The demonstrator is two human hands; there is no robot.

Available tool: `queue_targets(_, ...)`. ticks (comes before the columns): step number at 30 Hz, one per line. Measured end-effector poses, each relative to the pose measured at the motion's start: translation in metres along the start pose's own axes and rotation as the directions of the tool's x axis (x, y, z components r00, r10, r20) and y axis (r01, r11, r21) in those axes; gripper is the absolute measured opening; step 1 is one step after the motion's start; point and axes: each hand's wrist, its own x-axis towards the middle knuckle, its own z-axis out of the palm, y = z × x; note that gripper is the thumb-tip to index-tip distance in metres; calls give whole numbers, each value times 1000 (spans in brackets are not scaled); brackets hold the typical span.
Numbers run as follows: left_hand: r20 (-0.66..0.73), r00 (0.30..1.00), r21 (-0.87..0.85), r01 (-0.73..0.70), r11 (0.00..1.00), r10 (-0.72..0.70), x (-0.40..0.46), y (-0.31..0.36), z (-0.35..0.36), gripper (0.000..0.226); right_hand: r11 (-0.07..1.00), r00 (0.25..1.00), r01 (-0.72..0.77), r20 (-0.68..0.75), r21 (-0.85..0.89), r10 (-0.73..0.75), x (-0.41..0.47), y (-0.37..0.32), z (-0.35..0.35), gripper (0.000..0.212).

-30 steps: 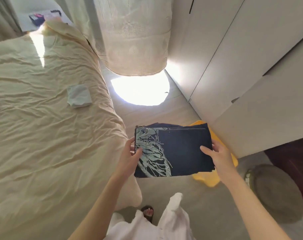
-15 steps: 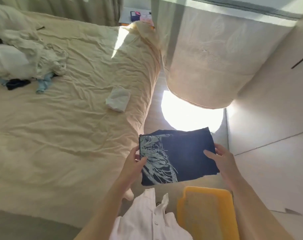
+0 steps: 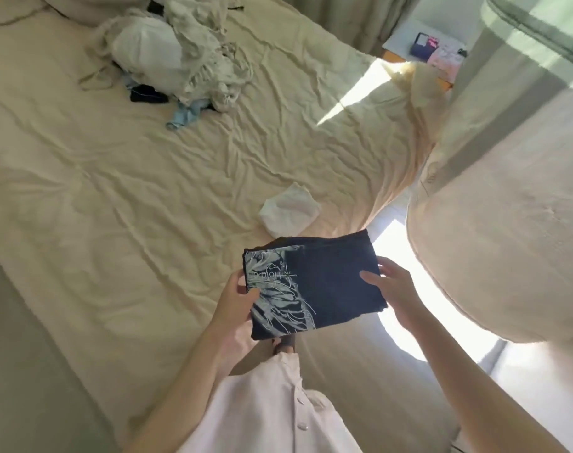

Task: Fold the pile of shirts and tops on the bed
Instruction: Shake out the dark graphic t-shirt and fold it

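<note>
Pile of clothes cut by top edge, left hand fingers hidden under folded navy shirt

we are in a home bedroom. a wide bed under a rumpled cream sheet fills most of our view, with a loose pile of clothes heaped near its far end and a small folded white garment near its edge. pale curtains hang beside it, sunlight pools on the floor, and a small bedside table with a few odds and ends sits at the bed's far corner.
</note>
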Motion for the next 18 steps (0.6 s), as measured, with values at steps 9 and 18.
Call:
queue_targets(9, -56, 993, -191, 93, 977, -106, 71, 61, 90, 37, 974, 995, 46, 100, -223, -24, 146, -88, -48, 23)
queue_targets(18, -198, 974, -223, 67, 972, -113, 185, 119, 197, 44, 940, 980, 85, 200, -331, -18, 326, -144, -86, 25)
